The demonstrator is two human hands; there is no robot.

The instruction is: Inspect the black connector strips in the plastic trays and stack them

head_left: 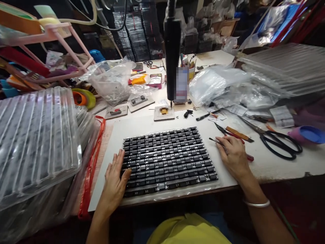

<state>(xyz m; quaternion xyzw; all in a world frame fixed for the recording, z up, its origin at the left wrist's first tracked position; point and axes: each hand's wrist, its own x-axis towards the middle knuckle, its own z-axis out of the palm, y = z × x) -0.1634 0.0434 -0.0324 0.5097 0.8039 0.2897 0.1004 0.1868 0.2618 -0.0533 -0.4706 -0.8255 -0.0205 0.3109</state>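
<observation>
A clear plastic tray (162, 197) lies at the table's front edge, filled with rows of small black electronic parts (167, 159). My left hand (115, 178) rests along the tray's left side, its fingers extended and the thumb over the end of the rows. To the right of the tray, my right hand (232, 156) is closed around a thin tool (215, 140) with a dark tip; its exact kind is unclear. The tip points left towards the tray, apart from it. Red-handled pliers (223, 130) and a wooden-handled blade (238, 134) lie just beyond that hand.
A black electric screwdriver (172, 57) hangs above a small fixture (164, 113). Large scissors (275, 140) lie at right. Stacked clear trays (38, 142) stand at left, more trays (286, 67) at back right. Plastic bags (215, 84) and a pink rack (58, 37) crowd the back.
</observation>
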